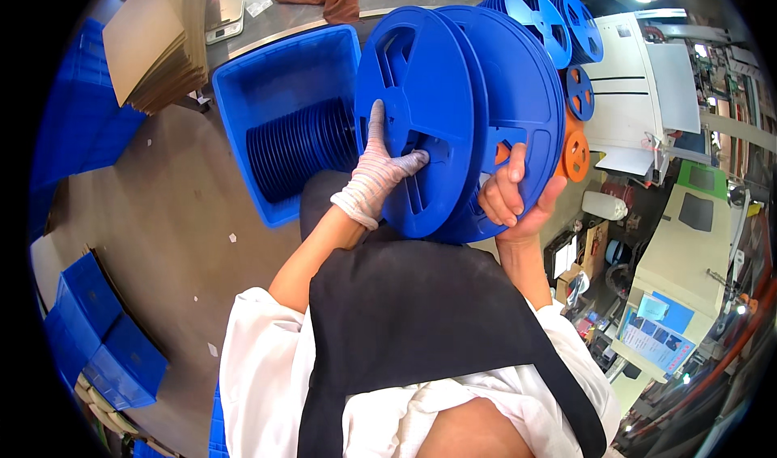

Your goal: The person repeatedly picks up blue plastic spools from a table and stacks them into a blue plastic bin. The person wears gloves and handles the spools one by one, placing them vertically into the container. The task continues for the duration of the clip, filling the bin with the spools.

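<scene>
My left hand (pixel 376 175), in a thin striped glove, holds a large blue plastic reel (pixel 437 78) by its middle. Its index finger stretches up the face and its thumb lies at the hub openings. Right behind this reel, further blue reels (pixel 530 110) stand on edge, slightly turned away and partly covered. My right hand (pixel 518 199), bare, is curled around their lower right side with some fingertips at a cutout. How many reels it grips is hidden. Left of them is a blue bin (pixel 283 49) with a row of dark blue reels (pixel 299 150) inside.
Smaller blue reels (pixel 534 21) and an orange reel (pixel 576 157) stand behind at the right. Brown cardboard sheets (pixel 158 41) are stacked at the upper left. Blue crates (pixel 97 304) sit on the floor at left. A grey worktable (pixel 324 9) runs along the back; a pale machine (pixel 680 248) stands right.
</scene>
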Action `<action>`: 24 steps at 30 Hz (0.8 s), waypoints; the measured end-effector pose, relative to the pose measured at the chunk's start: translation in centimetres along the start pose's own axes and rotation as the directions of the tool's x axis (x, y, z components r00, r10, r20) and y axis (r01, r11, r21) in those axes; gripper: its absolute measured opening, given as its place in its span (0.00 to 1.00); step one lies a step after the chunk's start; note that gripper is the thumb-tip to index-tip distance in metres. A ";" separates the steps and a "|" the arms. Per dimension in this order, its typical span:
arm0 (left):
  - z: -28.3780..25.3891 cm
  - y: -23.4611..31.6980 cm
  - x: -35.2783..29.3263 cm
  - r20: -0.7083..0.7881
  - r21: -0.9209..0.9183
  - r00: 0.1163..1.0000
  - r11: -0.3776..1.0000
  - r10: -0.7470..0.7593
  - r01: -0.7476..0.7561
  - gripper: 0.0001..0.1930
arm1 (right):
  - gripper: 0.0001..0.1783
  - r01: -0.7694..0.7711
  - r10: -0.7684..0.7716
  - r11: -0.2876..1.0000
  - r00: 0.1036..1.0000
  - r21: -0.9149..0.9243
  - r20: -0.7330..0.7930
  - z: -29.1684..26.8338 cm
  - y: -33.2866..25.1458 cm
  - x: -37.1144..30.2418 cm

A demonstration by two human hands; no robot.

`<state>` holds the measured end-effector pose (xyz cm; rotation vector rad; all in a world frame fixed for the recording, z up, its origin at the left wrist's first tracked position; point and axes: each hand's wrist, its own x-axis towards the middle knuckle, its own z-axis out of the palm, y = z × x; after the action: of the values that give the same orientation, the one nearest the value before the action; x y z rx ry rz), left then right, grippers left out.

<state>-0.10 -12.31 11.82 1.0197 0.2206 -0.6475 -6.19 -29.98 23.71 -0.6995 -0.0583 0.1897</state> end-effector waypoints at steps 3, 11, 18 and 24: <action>1.5 0.5 -0.2 -0.045 0.221 0.995 0.973 0.084 -0.072 0.67 | 0.34 0.000 -0.002 1.000 0.999 -0.026 -0.054 0.1 -0.3 -0.2; -0.8 2.7 -2.0 -0.028 -0.050 1.000 0.999 0.006 -0.007 0.53 | 0.33 0.061 -0.062 0.998 0.998 -0.026 -0.023 -0.6 -1.2 -0.5; -11.4 6.0 -4.5 0.093 -0.762 0.954 0.637 0.284 -0.115 0.26 | 0.28 0.193 -0.196 0.960 0.981 0.202 -0.002 -2.4 -3.7 -1.1; -10.7 6.3 -6.3 0.081 -0.749 0.971 0.657 0.226 -0.091 0.24 | 0.29 0.206 -0.216 0.946 0.976 0.249 0.012 -3.0 -3.9 0.2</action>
<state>-0.05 1.52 13.71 0.1745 0.2154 -0.4077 -5.08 -34.77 23.95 -0.4372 -0.1438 0.0032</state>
